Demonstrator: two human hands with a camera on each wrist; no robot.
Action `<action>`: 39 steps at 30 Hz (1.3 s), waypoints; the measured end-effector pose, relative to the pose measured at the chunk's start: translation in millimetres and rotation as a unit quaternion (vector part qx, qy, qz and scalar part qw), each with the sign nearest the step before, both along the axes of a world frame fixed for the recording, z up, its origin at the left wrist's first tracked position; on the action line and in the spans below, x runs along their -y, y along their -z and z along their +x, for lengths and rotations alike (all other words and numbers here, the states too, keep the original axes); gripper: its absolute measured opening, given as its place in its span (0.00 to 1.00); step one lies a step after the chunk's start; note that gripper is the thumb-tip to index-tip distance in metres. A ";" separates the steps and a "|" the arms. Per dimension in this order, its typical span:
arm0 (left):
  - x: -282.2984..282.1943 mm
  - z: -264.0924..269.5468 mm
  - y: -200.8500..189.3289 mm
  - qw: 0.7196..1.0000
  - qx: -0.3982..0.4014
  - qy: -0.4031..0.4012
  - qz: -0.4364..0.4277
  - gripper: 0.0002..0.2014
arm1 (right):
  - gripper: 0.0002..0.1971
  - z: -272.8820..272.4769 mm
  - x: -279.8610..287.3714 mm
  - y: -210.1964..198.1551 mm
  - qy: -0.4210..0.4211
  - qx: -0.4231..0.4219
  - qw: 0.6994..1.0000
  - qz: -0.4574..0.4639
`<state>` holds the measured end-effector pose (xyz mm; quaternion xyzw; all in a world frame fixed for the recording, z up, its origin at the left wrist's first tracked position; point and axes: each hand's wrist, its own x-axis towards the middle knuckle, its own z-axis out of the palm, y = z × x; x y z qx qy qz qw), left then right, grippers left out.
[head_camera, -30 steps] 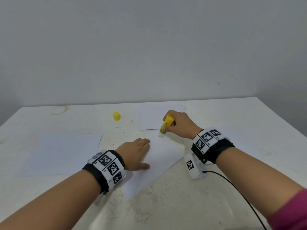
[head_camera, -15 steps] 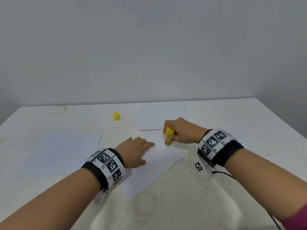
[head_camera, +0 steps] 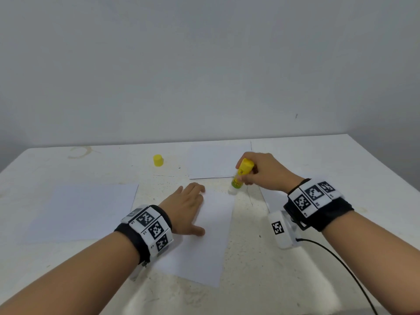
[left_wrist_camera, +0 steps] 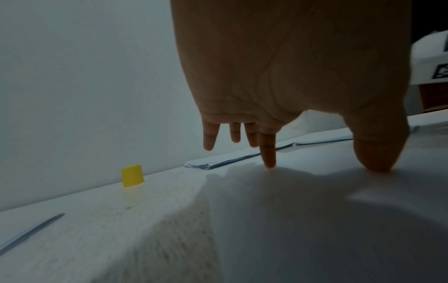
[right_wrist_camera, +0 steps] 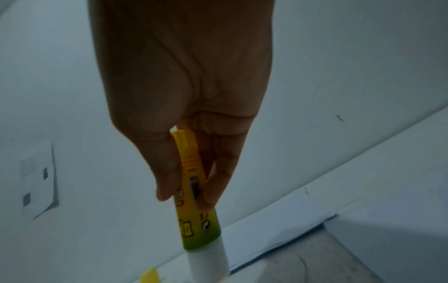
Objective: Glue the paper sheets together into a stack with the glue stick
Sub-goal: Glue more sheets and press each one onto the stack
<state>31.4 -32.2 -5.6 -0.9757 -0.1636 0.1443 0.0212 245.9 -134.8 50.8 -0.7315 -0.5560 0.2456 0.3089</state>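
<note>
A white paper sheet (head_camera: pixel 211 235) lies on the table in front of me. My left hand (head_camera: pixel 185 208) rests flat on its left part, fingers straight, index fingertip and thumb pressing it down (left_wrist_camera: pixel 269 162). My right hand (head_camera: pixel 261 172) grips a yellow-green glue stick (head_camera: pixel 241 175), tilted, with its white glue tip touching the sheet's far right corner. The right wrist view shows thumb and fingers pinching the glue stick (right_wrist_camera: pixel 194 201). Another sheet (head_camera: pixel 218 161) lies behind, one (head_camera: pixel 81 212) at the left, and one (head_camera: pixel 270 197) partly hidden under my right wrist.
The yellow cap (head_camera: pixel 158 160) of the glue stick stands on the white table (head_camera: pixel 261 280) behind my left hand, also in the left wrist view (left_wrist_camera: pixel 132 175). A black cable (head_camera: pixel 341 264) runs from my right wrist toward the near right edge. A grey wall stands behind the table.
The glue stick moved toward me over the sheet, then back out to its far right corner. The sheet has turned under my left hand, which stays pressing it.
</note>
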 end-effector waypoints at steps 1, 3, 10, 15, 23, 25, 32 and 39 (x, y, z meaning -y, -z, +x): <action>1.2 -0.8 0.6 1.000 -0.001 0.000 -0.021 0.35 | 0.09 -0.4 -2.7 0.2 0.015 -0.010 1.000 0.013; 1.7 -2.8 -0.7 0.998 -0.011 -0.004 -0.056 0.35 | 0.10 -3.2 -8.6 2.6 0.022 -0.012 0.999 0.020; -5.1 -7.2 -9.6 0.998 -0.028 -0.058 0.007 0.32 | 0.11 -17.4 -32.7 15.7 0.013 0.002 1.000 0.016; -0.3 -8.3 1.5 0.994 -0.006 -0.110 -0.006 0.32 | 0.11 -37.3 -54.0 23.8 -0.012 0.018 1.000 0.020; -10.4 -11.8 3.4 0.989 0.014 -0.139 -0.043 0.27 | 0.14 -56.9 -71.4 31.1 -0.074 0.068 0.994 -0.034; -15.7 -12.7 2.7 0.989 0.014 -0.137 -0.060 0.27 | 0.14 -51.1 -66.4 27.0 -0.096 0.101 0.989 -0.057; -30.3 -18.4 8.1 0.989 0.017 -0.117 -0.090 0.32 | 0.13 -20.4 -24.3 15.2 -0.145 0.162 0.969 -0.115; -38.4 -22.3 5.2 0.990 -0.032 -0.103 -0.096 0.29 | 0.12 -0.7 11.6 9.4 -0.168 0.166 0.960 -0.151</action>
